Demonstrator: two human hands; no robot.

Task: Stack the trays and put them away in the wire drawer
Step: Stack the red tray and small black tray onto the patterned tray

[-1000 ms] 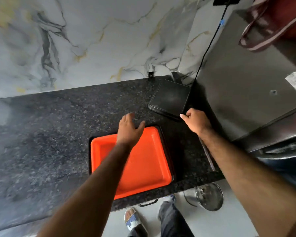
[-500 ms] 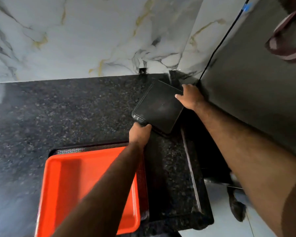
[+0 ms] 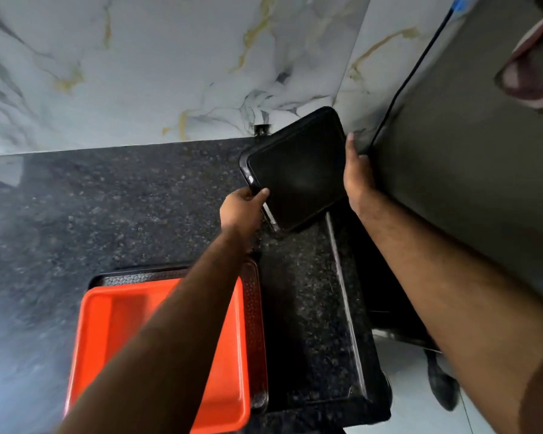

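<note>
Nearest the camera: orange tray [image 3: 113, 333] sits nested on a dark textured tray [image 3: 254, 308], whose rim shows along the far and right sides; both rest flat on the black speckled desk [image 3: 107, 214], near its front edge. Left forearm crosses above the orange tray. Farther out, toward the back right corner: black tray [image 3: 298, 170], turned diagonal, one corner overlapping the marble wall [image 3: 170, 57] in view; it looks tilted or partly lifted, but I cannot tell whether any edge touches the desk. Left hand [image 3: 243, 205] is closed on the tray's near-left rim, thumb on top, fingers curled under out of sight. Right hand [image 3: 356, 170] is flattened along the right rim, fingers extended, thumb side hidden; it presses or cups the edge rather than wrapping it. Risks, judged from this: the right hand's hold looks like a side brace only, so the tray could pivot about the left grip and drop a corner onto the desk. A black cable [image 3: 414, 67] runs down just beside the right hand, next to the grey appliance [image 3: 467, 151]; a lifted corner could snag it. Setting the black tray down skewed on the orange one could leave the stack uneven. Wire drawer not in view.
</note>
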